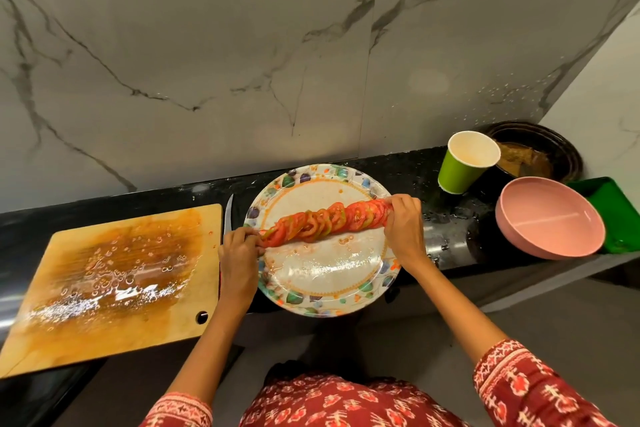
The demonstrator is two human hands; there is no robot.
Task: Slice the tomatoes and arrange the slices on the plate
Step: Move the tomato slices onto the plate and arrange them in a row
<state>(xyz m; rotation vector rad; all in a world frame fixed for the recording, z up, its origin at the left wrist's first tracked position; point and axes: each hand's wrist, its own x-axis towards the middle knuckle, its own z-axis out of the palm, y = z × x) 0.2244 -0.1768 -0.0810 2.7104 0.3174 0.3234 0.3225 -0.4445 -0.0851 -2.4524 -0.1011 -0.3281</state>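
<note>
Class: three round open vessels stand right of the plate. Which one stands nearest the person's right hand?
The green paper cup, just beyond the right hand. The pink bowl and the dark round pan stand further right.

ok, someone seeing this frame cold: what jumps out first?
The row of tomato slices laid across the patterned plate at centre, with the left hand and right hand pinching its two ends. Next, the wet, juice-stained cutting board to the left, a knife lying between board and plate. At right stand a green cup and a pink bowl.
</note>
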